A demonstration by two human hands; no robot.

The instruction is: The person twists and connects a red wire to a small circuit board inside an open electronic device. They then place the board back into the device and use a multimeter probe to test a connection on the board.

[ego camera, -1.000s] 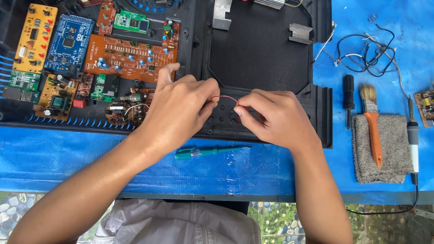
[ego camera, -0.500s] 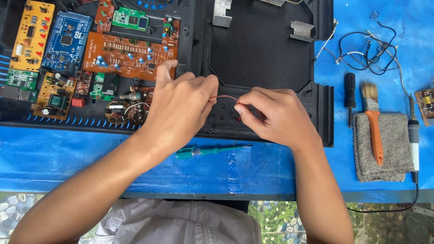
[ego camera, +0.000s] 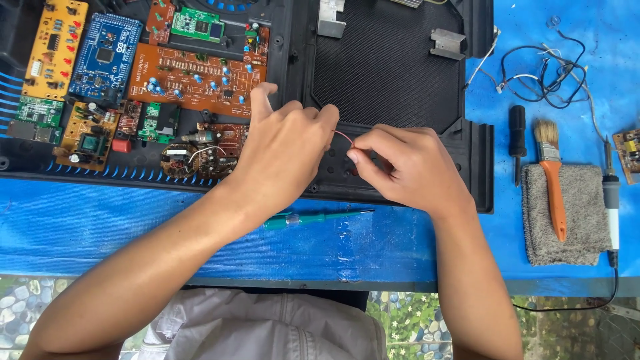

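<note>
Nearest the person, a green-handled screwdriver (ego camera: 313,217) lies flat on the blue surface (ego camera: 100,233), just below both wrists. Above it, the left hand (ego camera: 283,157) and the right hand (ego camera: 403,167) meet over the lower edge of a black plastic tray (ego camera: 390,73). Between them runs a thin red wire (ego camera: 343,137): the left hand's fingers are curled and pinch one end near its fingertips, while the right hand grips the other end between thumb and forefinger, so the short visible stretch arches slightly in the gap just above the tray's rim.

To the right, on a grey cloth (ego camera: 567,213), rests an orange-handled paintbrush (ego camera: 552,180); a soldering iron (ego camera: 611,200) lies along the cloth's right edge, and a small black-handled tool (ego camera: 517,143) sits just beside its left edge. Left of the hands, small round boards and green modules crowd the tray.

Farther off, a long orange circuit board (ego camera: 197,80) lies behind the left hand, with a blue board (ego camera: 105,50) and a yellow board (ego camera: 55,47) to its left. At the far right, a tangle of black wires (ego camera: 543,73) sits on the surface.
</note>
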